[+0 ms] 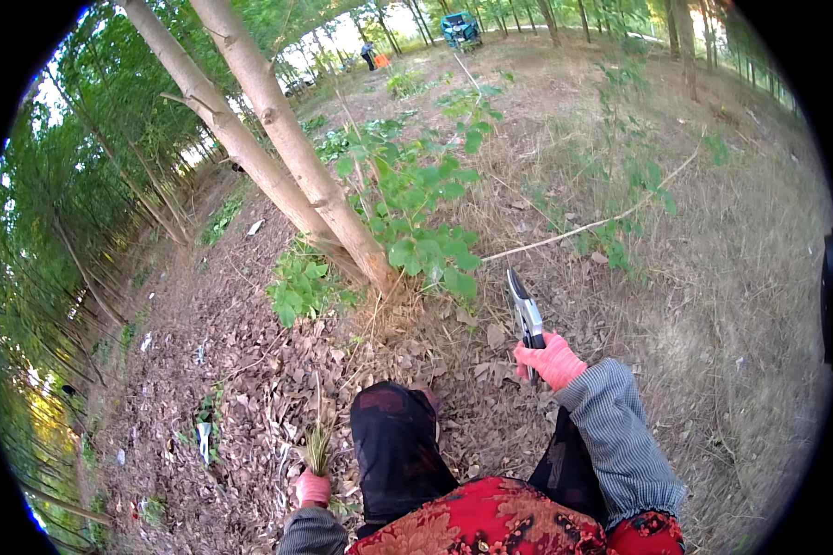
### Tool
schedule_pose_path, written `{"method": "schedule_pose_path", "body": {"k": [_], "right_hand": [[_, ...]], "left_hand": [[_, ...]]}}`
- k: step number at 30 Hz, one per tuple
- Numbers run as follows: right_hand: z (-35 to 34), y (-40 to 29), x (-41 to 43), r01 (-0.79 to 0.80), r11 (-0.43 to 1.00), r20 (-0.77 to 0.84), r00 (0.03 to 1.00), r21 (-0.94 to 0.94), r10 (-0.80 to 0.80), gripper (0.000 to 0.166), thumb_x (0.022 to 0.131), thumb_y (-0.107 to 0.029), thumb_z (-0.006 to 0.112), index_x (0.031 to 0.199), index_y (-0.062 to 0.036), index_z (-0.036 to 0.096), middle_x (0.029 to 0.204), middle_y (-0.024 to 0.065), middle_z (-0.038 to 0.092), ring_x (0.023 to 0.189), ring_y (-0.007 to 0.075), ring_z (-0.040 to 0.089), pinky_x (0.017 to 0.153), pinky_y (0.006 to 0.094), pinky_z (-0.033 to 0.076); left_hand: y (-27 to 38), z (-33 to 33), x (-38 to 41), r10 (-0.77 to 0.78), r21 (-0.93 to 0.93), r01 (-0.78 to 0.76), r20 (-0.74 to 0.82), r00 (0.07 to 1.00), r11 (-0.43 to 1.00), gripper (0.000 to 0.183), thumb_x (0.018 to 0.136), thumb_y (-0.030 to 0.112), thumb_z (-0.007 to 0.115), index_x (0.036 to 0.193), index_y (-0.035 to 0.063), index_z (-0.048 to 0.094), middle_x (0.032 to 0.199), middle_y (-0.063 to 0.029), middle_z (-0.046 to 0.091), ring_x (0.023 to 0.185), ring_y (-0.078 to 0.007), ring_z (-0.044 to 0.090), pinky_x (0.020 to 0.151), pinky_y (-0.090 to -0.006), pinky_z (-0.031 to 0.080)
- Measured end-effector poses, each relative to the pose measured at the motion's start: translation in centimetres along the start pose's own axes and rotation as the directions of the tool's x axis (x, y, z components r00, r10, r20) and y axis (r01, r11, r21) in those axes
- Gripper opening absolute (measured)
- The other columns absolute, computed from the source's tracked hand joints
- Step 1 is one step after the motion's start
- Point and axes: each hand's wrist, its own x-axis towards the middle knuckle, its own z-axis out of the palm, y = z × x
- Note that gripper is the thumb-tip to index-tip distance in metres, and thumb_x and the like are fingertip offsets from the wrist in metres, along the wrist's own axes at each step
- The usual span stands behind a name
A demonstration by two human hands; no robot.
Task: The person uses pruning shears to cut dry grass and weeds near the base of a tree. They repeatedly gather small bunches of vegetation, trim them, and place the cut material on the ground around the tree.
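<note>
My right hand [555, 362], in a pink glove, grips a pair of pruning shears [527, 316] by the handles. Their blades point up and away from me, over leaf litter [495, 336] to the right of a forked tree trunk [354, 239]; they touch no stem that I can make out. Low at the left, beside my bent knee [396, 430], my left hand [312, 489], also in a pink glove, is closed around a tuft of dry grass [317, 451]. Green leafy shoots [430, 253] grow at the trunk's base.
A thin bare branch [590, 227] slants across the ground ahead of the shears. More shoots [298, 281] stand left of the trunk. Pale litter [204, 440] lies on the left. Far off are a person [368, 55], an orange object [382, 61] and a teal vehicle [460, 29].
</note>
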Motion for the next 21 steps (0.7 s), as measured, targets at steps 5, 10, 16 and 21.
{"method": "schedule_pose_path", "body": {"k": [5,10,16,21], "right_hand": [[0.5,0.4,0.9,-0.052,0.998,-0.027,0.998,-0.038,0.051,0.017,0.078,-0.015,0.066,0.083,-0.0026,0.055,0.063,0.0050,0.057,0.053,0.0139,0.055,0.050,0.0285,0.044],[1.2,0.9,2.4,-0.072,0.993,-0.031,0.997,-0.095,0.069,0.018,0.079,-0.016,0.066,0.081,-0.0012,0.056,0.063,0.0055,0.058,0.055,0.0151,0.057,0.051,0.0303,0.046],[0.9,1.8,5.1,-0.153,0.951,-0.104,0.986,-0.269,0.129,0.023,0.076,-0.025,0.068,0.071,-0.0041,0.059,0.060,0.0048,0.060,0.053,0.0139,0.056,0.051,0.0301,0.043],[0.6,2.5,6.7,-0.192,0.914,-0.127,0.979,-0.356,0.157,0.027,0.077,-0.026,0.068,0.069,-0.0029,0.058,0.059,0.0051,0.060,0.052,0.0153,0.057,0.051,0.0308,0.045]], "left_hand": [[-1.3,2.2,1.8,-0.053,0.007,0.053,0.074,0.996,0.999,0.040,0.072,0.035,0.066,0.096,0.0038,0.060,0.093,-0.0203,0.063,0.090,-0.0349,0.061,0.079,-0.0401,0.049],[-1.6,3.9,3.2,-0.043,-0.012,0.044,0.085,0.995,0.999,0.040,0.071,0.034,0.066,0.096,0.0036,0.059,0.092,-0.0213,0.063,0.091,-0.0348,0.061,0.079,-0.0404,0.049],[-2.2,4.8,3.9,-0.119,-0.073,0.125,0.083,0.989,0.990,0.040,0.070,0.035,0.067,0.096,0.0048,0.060,0.093,-0.0222,0.062,0.091,-0.0357,0.060,0.079,-0.0416,0.049],[-4.8,6.1,4.3,-0.105,-0.163,0.113,0.055,0.993,0.980,0.044,0.070,0.039,0.068,0.099,0.0061,0.061,0.087,-0.0205,0.064,0.086,-0.0371,0.061,0.075,-0.0431,0.049]]}}
